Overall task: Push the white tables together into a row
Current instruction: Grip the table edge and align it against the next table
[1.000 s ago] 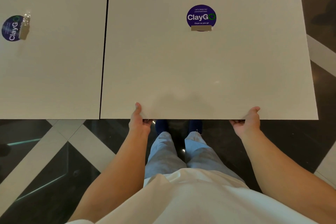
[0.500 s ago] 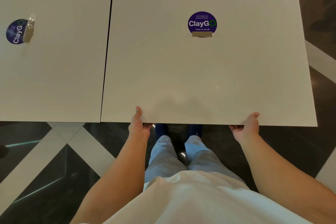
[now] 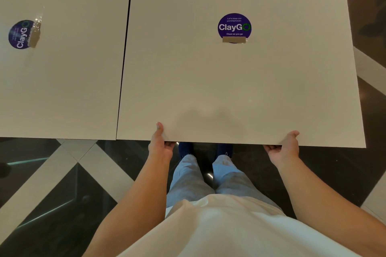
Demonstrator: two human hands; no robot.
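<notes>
Two white tables stand side by side with only a thin dark gap between them. The right table [image 3: 240,81] fills the middle and right of the view and carries a round purple ClayGo sticker [image 3: 234,27]. The left table [image 3: 62,69] has a similar sticker [image 3: 22,34], turned sideways. My left hand [image 3: 160,144] grips the near edge of the right table, thumb on top and fingers underneath. My right hand [image 3: 285,148] grips the same edge further right in the same way. The near edges of both tables line up closely.
Below the tables lies a dark glossy floor [image 3: 52,204] with pale diagonal stripes [image 3: 31,190]. My legs and dark shoes [image 3: 186,149] stand just under the near edge. More dark floor shows past the right table's right side [image 3: 371,16].
The right table's near edge and my hands sit slightly lower in the view than a second ago. The gap between the tables stays thin and the grip is unchanged.
</notes>
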